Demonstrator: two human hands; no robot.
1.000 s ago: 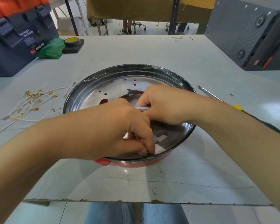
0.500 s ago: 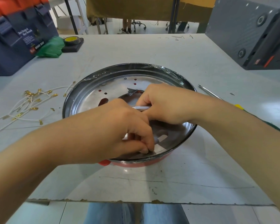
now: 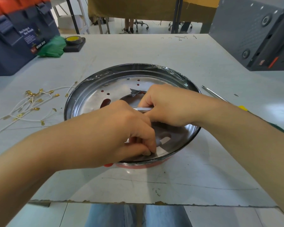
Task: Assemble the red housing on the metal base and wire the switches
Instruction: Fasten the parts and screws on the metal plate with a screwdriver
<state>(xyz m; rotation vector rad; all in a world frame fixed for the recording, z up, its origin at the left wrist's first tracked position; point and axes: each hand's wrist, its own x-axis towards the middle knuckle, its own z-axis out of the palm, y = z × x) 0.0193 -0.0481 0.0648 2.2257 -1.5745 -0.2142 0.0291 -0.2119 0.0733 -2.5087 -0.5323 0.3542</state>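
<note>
Table (image 3: 179,51), pale grey, carries the round shiny metal base (image 3: 95,90) near its front edge, red housing (image 3: 138,165) peeking beneath. Left hand (image 3: 121,135) curls inside, fingertips pinched at something hidden; right hand (image 3: 167,105) pinches a thin white wire (image 3: 143,109). Loose brass-tipped wires (image 3: 29,105) lie toward the left edge.

Metal base (image 3: 95,95): polished, mirror-glossy, w/ crinkled clear plastic film at far rim. Red housing (image 3: 138,166) underneath: smooth plastic. Wires (image 3: 23,110): white insulation, brass-coloured terminals. Table (image 3: 154,51): matt, scuffed, front edge chipped. Toolbox (image 3: 10,46): dark plastic.
</note>
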